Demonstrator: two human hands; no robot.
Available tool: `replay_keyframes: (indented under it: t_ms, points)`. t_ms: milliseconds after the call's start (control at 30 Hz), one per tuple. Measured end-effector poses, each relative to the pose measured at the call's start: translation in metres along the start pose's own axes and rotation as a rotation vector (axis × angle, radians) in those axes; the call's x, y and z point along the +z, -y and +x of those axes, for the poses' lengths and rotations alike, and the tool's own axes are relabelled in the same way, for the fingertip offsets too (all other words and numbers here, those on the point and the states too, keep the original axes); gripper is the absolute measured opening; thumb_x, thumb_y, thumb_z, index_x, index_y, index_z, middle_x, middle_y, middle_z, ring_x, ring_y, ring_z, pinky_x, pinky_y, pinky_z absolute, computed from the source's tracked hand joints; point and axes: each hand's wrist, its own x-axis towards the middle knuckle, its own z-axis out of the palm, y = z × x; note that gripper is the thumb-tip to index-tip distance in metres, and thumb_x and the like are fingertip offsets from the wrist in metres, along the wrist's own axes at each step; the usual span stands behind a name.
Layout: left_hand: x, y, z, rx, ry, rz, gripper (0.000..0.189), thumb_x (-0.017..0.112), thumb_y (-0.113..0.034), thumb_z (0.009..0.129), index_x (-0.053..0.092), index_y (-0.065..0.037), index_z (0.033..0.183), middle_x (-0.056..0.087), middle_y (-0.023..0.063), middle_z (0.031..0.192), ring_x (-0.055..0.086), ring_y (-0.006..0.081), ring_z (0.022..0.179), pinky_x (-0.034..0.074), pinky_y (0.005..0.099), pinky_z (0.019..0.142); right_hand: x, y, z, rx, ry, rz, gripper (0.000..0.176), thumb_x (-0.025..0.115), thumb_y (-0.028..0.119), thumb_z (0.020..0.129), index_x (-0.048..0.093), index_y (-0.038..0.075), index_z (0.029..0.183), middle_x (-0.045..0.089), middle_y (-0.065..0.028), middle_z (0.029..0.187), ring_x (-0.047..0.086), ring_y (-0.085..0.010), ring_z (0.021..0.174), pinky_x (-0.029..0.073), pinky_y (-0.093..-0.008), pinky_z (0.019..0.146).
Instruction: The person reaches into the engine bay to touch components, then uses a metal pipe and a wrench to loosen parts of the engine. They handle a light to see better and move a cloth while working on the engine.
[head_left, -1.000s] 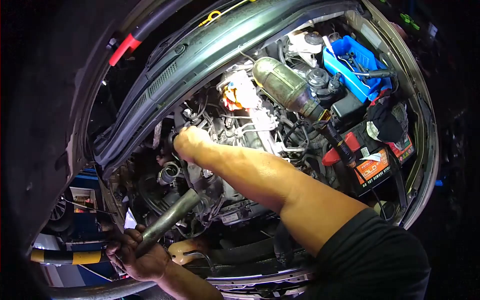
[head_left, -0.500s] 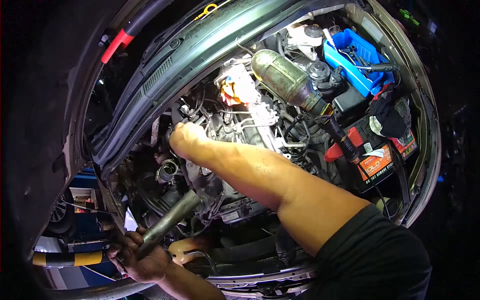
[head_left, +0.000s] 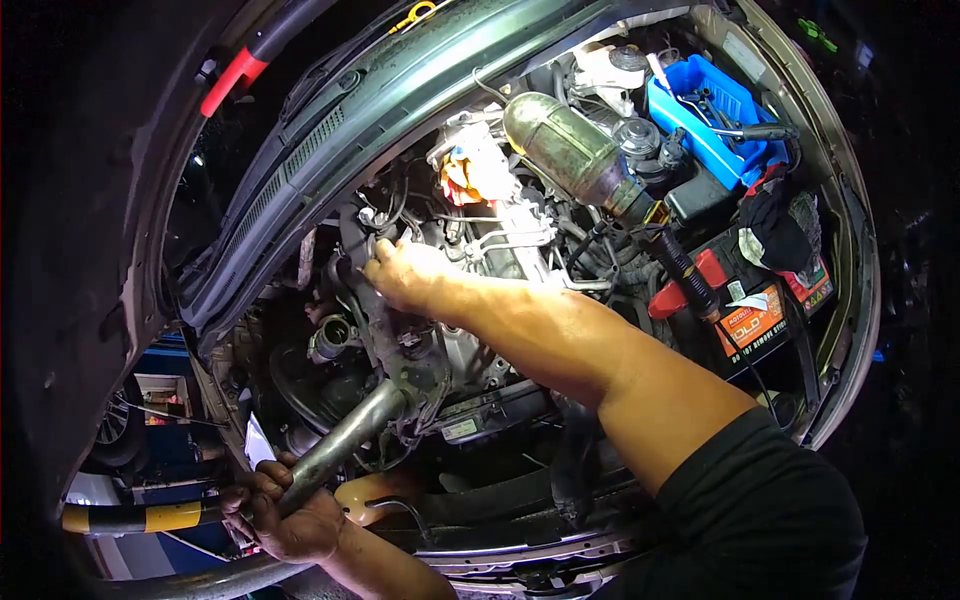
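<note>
In the head view, my left hand (head_left: 292, 522), palm up at the lower left, is wrapped round a bare metal tube (head_left: 345, 440). The tube slants up to the right, its far end overlapping a dark engine part (head_left: 415, 375). My right hand (head_left: 408, 275) reaches across the engine (head_left: 490, 255), its fingers curled in beside a long dark piece (head_left: 362, 235) at the engine's left side. I cannot tell what those fingers grip. Left of this piece is a round open pipe mouth (head_left: 335, 335).
A metal canister with a ribbed pipe (head_left: 565, 140) lies across the engine's right side. Behind it sits a blue bin (head_left: 715, 120) holding tools. A battery (head_left: 755, 325), with dark cloth (head_left: 770, 230) nearby, stands at the right. Crumpled orange-and-white material (head_left: 470, 175) lies on the engine.
My right hand has shifted a little to the right, uncovering more of the long dark piece. The tube in my left hand has moved slightly right, its end now overlapping the dark part.
</note>
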Motion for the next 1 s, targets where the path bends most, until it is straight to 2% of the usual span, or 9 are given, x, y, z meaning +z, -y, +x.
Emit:
replay_keyframes:
  t_ms: [167, 233, 300, 567, 633, 767, 833, 933, 1000]
  points:
    - [0.002, -0.001, 0.001, -0.010, 0.011, -0.009, 0.012, 0.052, -0.011, 0.087, 0.057, -0.012, 0.098, 0.049, 0.0033, 0.074, 0.051, 0.0183, 0.074, 0.048, 0.0398, 0.074, -0.018, -0.001, 0.004, 0.015, 0.049, 0.037, 0.025, 0.056, 0.014, 0.081, 0.066, 0.005, 0.103, 0.060, -0.0187, 0.107, 0.064, -0.0357, 0.091, 0.055, -0.0433, 0.077]
    - [0.008, -0.002, 0.004, -0.009, -0.005, -0.025, 0.010, 0.053, -0.012, 0.087, 0.056, -0.012, 0.097, 0.048, 0.0027, 0.073, 0.052, 0.0187, 0.073, 0.049, 0.0398, 0.075, -0.016, -0.005, 0.012, -0.014, 0.151, 0.013, 0.025, 0.055, 0.015, 0.082, 0.066, 0.004, 0.102, 0.058, -0.0182, 0.110, 0.063, -0.0353, 0.096, 0.055, -0.0431, 0.079]
    - [0.010, -0.004, 0.006, 0.003, 0.008, -0.030, 0.010, 0.053, -0.013, 0.087, 0.056, -0.012, 0.097, 0.048, 0.0027, 0.073, 0.052, 0.0188, 0.073, 0.049, 0.0399, 0.075, -0.010, -0.005, 0.009, -0.038, 0.073, -0.005, 0.025, 0.058, 0.018, 0.080, 0.066, 0.006, 0.101, 0.059, -0.0176, 0.106, 0.063, -0.0347, 0.090, 0.054, -0.0412, 0.077]
    - [0.017, -0.002, 0.004, -0.007, -0.049, -0.015, 0.012, 0.058, -0.012, 0.083, 0.056, -0.013, 0.095, 0.049, 0.0023, 0.071, 0.053, 0.0182, 0.071, 0.051, 0.0406, 0.075, -0.018, -0.021, -0.009, -0.050, 0.046, 0.088, 0.024, 0.060, 0.015, 0.075, 0.065, 0.006, 0.097, 0.058, -0.0189, 0.104, 0.061, -0.0359, 0.096, 0.053, -0.0456, 0.080]
    - [0.018, -0.001, 0.004, -0.025, -0.026, -0.028, 0.014, 0.056, -0.012, 0.082, 0.056, -0.014, 0.096, 0.049, 0.0026, 0.072, 0.052, 0.0176, 0.072, 0.052, 0.0405, 0.075, -0.012, -0.019, -0.010, 0.003, 0.036, 0.089, 0.025, 0.063, 0.019, 0.077, 0.064, 0.005, 0.098, 0.057, -0.0193, 0.101, 0.060, -0.0363, 0.096, 0.052, -0.0452, 0.079]
    - [0.016, 0.001, 0.004, -0.004, -0.019, -0.002, 0.014, 0.054, -0.011, 0.083, 0.056, -0.014, 0.097, 0.048, 0.0028, 0.073, 0.052, 0.0177, 0.073, 0.052, 0.0409, 0.075, -0.032, 0.008, -0.019, 0.218, 0.012, 0.136, 0.040, 0.062, 0.040, 0.082, 0.064, 0.004, 0.098, 0.058, -0.0227, 0.104, 0.060, -0.0366, 0.096, 0.049, -0.0492, 0.082]
    - [0.017, 0.001, 0.005, 0.001, 0.022, -0.015, 0.014, 0.052, -0.011, 0.084, 0.055, -0.014, 0.097, 0.048, 0.0032, 0.074, 0.052, 0.0180, 0.075, 0.052, 0.0407, 0.075, -0.043, 0.006, -0.016, 0.248, 0.109, 0.112, 0.038, 0.058, 0.037, 0.084, 0.064, 0.001, 0.096, 0.062, -0.0234, 0.100, 0.062, -0.0366, 0.094, 0.048, -0.0508, 0.082]
    - [0.015, 0.001, 0.004, -0.008, 0.016, -0.023, 0.014, 0.052, -0.011, 0.084, 0.055, -0.013, 0.098, 0.047, 0.0035, 0.074, 0.051, 0.0188, 0.075, 0.052, 0.0402, 0.074, -0.043, 0.008, -0.012, 0.233, 0.206, 0.141, 0.028, 0.049, 0.021, 0.085, 0.062, -0.002, 0.093, 0.067, -0.0223, 0.091, 0.066, -0.0375, 0.090, 0.046, -0.0521, 0.084]
    - [0.010, 0.001, 0.006, -0.002, 0.038, -0.022, 0.015, 0.052, -0.011, 0.084, 0.055, -0.013, 0.098, 0.047, 0.0037, 0.074, 0.051, 0.0192, 0.075, 0.052, 0.0405, 0.075, -0.037, 0.006, -0.014, 0.221, 0.192, 0.114, 0.028, 0.049, 0.021, 0.085, 0.062, -0.002, 0.095, 0.067, -0.0223, 0.091, 0.066, -0.0375, 0.090, 0.046, -0.0538, 0.085]
